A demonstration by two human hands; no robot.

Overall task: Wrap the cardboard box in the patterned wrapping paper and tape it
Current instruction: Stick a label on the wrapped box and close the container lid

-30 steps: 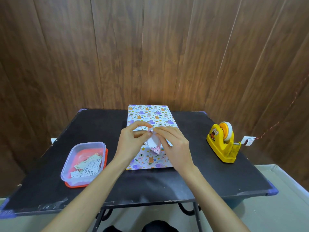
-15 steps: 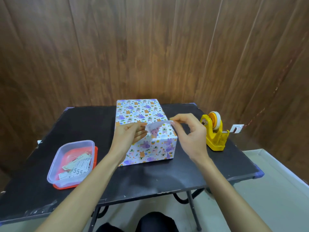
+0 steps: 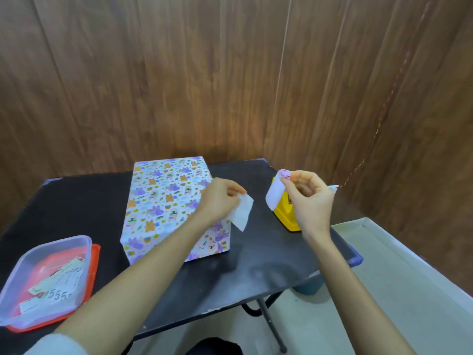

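Note:
The box wrapped in patterned paper (image 3: pixel 163 201) stands on the black table (image 3: pixel 256 272), its top and near side covered in purple and orange animal prints. My left hand (image 3: pixel 220 201) hovers over the box's right edge and pinches a small white scrap of paper (image 3: pixel 242 212). My right hand (image 3: pixel 309 201) is raised to the right of the box and pinches a second paper strip (image 3: pixel 275 193), white on the back and patterned at its top end. Behind that hand sits the yellow tape dispenser (image 3: pixel 286 219), mostly hidden.
A clear plastic tub (image 3: pixel 38 257) with printed paper scraps rests on a red lid at the table's front left. Wooden panel walls close in behind and on the right. The table's right edge drops to a pale floor.
My hands have moved right, off the box's near side, and separated; each now holds its own piece of paper. The right hand went toward the tape dispenser. The camera turned right.

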